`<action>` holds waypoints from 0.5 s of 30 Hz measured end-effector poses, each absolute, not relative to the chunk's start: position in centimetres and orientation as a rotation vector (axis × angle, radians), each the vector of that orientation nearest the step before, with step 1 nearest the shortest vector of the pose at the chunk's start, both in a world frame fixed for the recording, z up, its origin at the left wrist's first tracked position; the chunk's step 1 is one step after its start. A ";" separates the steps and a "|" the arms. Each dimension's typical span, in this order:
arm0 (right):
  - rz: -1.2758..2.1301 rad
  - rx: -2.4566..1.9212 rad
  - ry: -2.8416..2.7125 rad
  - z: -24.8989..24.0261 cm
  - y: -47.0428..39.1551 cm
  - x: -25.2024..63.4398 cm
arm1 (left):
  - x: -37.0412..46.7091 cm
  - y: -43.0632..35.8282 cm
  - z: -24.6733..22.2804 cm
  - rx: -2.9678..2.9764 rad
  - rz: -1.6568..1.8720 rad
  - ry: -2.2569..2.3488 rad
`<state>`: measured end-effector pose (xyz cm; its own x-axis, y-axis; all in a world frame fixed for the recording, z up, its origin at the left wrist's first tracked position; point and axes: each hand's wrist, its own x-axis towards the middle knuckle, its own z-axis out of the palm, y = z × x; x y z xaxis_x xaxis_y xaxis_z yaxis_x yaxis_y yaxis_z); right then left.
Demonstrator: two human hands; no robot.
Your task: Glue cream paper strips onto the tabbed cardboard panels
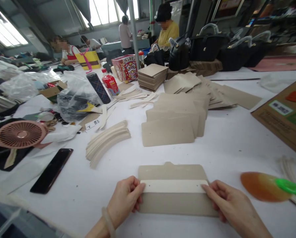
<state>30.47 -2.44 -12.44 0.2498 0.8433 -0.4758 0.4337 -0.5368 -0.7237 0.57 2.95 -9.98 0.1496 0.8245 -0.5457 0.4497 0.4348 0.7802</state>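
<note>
A beige cardboard panel (pixel 174 203) lies flat on the white table (pixel 232 148) in front of me, with a white strip (pixel 174 186) laid across its middle. My left hand (pixel 125 198) presses the strip's left end and the panel's left edge. My right hand (pixel 227 203) presses the strip's right end with its fingertips. Both hands rest on the pieces rather than lifting them.
A fanned row of beige panels (pixel 172 122) and curved white strips (pixel 108 140) lie beyond. A black phone (pixel 51 170) and pink fan (pixel 20 134) sit left. A glue brush with a green handle (pixel 269 186) lies right, near a cardboard box (pixel 287 115). Other people work at the far end.
</note>
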 end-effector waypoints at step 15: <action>1.187 -2.086 -1.167 -12.6 -2.4 30.4 | 0.8 2.9 -10.0 1.228 0.378 1.526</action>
